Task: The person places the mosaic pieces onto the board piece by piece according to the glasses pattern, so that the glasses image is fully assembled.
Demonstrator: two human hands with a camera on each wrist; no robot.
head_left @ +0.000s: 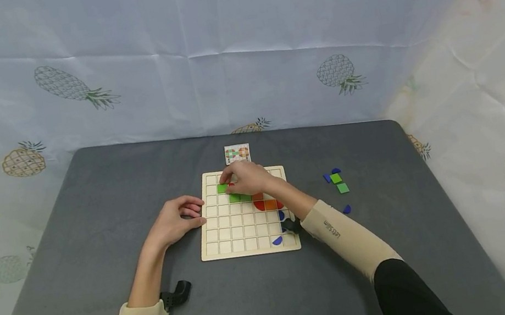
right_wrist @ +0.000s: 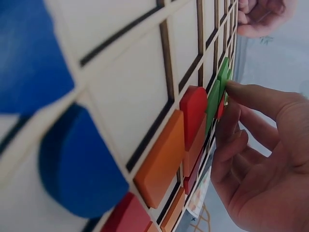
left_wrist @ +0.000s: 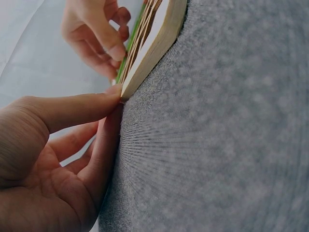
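Note:
A pale wooden grid board [head_left: 237, 232] lies on the table. My left hand [head_left: 175, 220] rests at its left edge, with the thumb and forefinger touching the rim at separate spots. Over the board's upper left, my right hand [head_left: 247, 178] has thumb and fingertips about a small red piece [right_wrist: 220, 110], beside green square tiles [head_left: 222, 189]. The fingers partly hide that red piece. Farther right on the grid are an orange tile [head_left: 270, 205] and a red rounded piece [head_left: 259, 206]. Blue half-round pieces [head_left: 277, 241] lie at the lower right, partly behind the right wrist's black camera mount.
Behind the board lies a printed pattern card [head_left: 237, 153]. Loose green squares [head_left: 343, 187] and blue half-round pieces [head_left: 347, 209] are scattered on the grey table [head_left: 397, 244] to the right. A pineapple-print cloth [head_left: 211, 30] hangs behind the table's far edge.

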